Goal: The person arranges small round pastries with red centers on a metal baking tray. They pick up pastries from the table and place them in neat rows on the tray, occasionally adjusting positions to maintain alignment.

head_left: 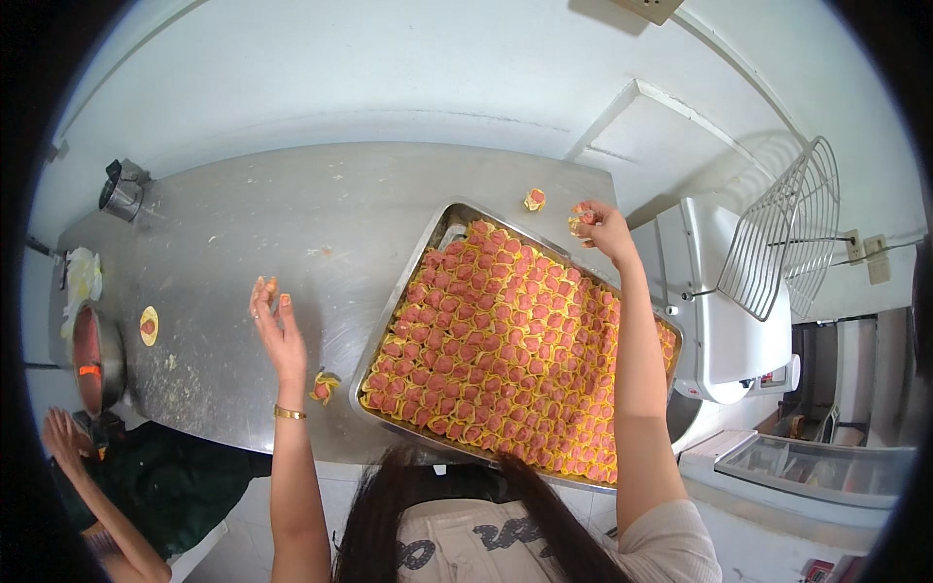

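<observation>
A large metal tray [403,284] holds rows of open-topped dumplings [505,321] with yellow wrappers and pink filling. Beyond its far right side, my right hand [608,233] pinches one such dumpling [582,218] between thumb and fingers. Another dumpling [535,199] sits alone on the table near that hand. My left hand [280,335] is open over the steel table, left of the tray, with its fingers raised and nothing in them. A loose dumpling [324,388] with an uneven wrapper lies beside my left wrist, near the tray's corner.
At the far left stand a steel bowl [115,361] of pink filling and a flat yellow wrapper [149,326] topped with filling. A co-worker's hand [66,442] is near the bowl. A metal cup [121,197] stands at the back left. A wire rack [777,238] juts out at right.
</observation>
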Available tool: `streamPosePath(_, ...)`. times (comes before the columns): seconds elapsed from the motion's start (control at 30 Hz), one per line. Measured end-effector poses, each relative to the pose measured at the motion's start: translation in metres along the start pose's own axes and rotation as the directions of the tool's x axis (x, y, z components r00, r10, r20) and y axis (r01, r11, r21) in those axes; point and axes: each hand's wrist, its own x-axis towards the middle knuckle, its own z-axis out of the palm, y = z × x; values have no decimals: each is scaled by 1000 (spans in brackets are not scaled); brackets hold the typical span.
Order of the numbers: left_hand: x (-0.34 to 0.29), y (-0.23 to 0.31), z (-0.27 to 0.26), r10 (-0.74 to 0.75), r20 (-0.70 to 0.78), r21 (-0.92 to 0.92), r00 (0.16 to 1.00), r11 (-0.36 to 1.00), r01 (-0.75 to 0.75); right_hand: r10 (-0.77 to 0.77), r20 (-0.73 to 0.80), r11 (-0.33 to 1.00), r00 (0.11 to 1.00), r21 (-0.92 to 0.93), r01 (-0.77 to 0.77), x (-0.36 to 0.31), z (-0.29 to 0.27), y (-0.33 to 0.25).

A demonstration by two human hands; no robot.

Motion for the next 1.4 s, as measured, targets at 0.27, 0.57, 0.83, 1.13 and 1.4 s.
streamPosePath(0.27, -24, -30, -19, -102, -11, 50, 995, 993, 102, -68, -38, 878, 997, -478, 42, 27, 28, 69)
streamPosePath(0.57, -43, -60, -31, -118, -68, 202, 991, 971, 129, -270, -16, 830, 963, -511, 224, 13, 16, 68)
streamPosePath(0.83, -43, -52, -22, -46, -18, 330, 999, 943, 49, -394, -50, 833, 918, -442, 333, 10, 23, 72)
streamPosePath(1.13, -43, -52, -23, -22, 7, 404, 1000, 914, 18, -312, -98, 870, 945, -429, 243, 8, 23, 32)
streamPosePath(1.4, -42, -51, -22, -30, -3, 457, 1000, 889, 28, -458, 277, 864, 845, -86, 496, 11, 118, -56)
